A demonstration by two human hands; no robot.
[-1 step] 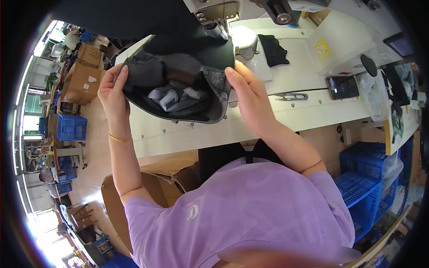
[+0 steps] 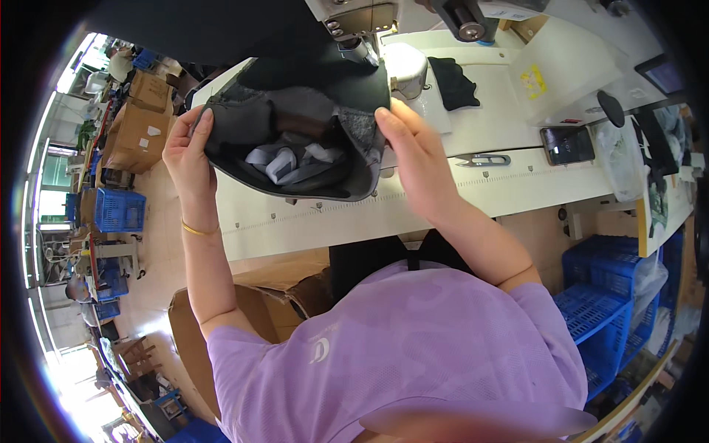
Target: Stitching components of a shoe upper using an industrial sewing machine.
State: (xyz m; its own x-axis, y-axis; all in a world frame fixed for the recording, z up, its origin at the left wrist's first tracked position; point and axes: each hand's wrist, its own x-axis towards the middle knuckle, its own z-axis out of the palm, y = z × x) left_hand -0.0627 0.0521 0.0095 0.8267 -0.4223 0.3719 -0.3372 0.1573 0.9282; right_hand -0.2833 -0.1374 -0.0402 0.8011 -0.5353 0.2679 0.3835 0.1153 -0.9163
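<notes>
One dark grey and black fabric piece (image 2: pixel 240 122) is spread above the counter (image 2: pixel 295 227), its near side sagging open like a pouch and its far part reaching up to the sewing machine head (image 2: pixel 362 29); whether the needle is in it cannot be told. Within the opening lie pale grey strips (image 2: pixel 282 164), looped and folded over one another. At the left end of the fabric, the left hand (image 2: pixel 185 148) is closed in a pinch, the thumb on the side facing the camera and the other fingers bent behind. The right hand (image 2: pixel 413 144) grips the opposite edge, thumb laid along it, the remaining fingers partly hidden.

A gold-coloured bracelet (image 2: pixel 199 230) circles the left wrist. Beyond the right hand, a small black cloth (image 2: pixel 453 83) lies flat on the counter. Nearer, also to the right, are a pair of thread snips (image 2: pixel 484 160) and a dark-screened phone (image 2: pixel 567 145), with a clear plastic bag (image 2: pixel 619 162) hanging further out. Ruler-like marks run along the counter's near part. Below it, an open cardboard box (image 2: pixel 255 310) stands to the left of the person's lavender shirt (image 2: pixel 413 332), and blue plastic crates (image 2: pixel 591 304) are stacked to the right.
</notes>
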